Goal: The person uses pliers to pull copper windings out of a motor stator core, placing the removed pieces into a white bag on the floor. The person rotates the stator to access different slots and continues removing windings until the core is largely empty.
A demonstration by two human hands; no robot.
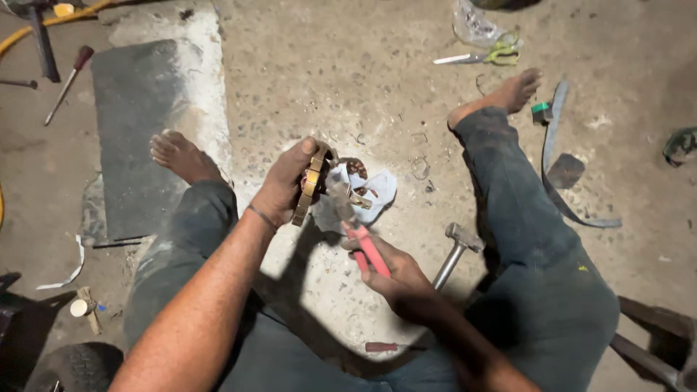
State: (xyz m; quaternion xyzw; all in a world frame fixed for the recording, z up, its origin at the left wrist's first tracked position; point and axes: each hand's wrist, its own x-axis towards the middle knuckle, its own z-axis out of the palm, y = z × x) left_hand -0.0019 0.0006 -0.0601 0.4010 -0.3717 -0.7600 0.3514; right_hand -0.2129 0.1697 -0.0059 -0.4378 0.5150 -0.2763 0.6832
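You are sitting on a concrete floor [348, 72] with your legs spread, bare feet pointing toward 11 and 1 o'clock. A dark flat slab [138, 131] is lying at 10 o'clock, beside your left foot. A long dark strap [555, 167] is curving along the outside of your right leg at 2 o'clock. Your left hand [283, 185] is closing around a brass-coloured ring-shaped part [311, 185], holding it on edge just above the floor at the centre. Your right hand [396, 276] is gripping the red handles of a pair of pliers [356, 229], whose nose is reaching up to the ring at about 12 o'clock from that hand; whether it is biting the ring, you cannot tell. A hammer [454, 250] is lying just right of your right hand, at 3 o'clock. A crumpled white cloth [377, 189] is sitting under the ring. Green-handled scissors [486, 55] are resting far off at 1 o'clock, and a screwdriver [69, 83] at 10 o'clock.
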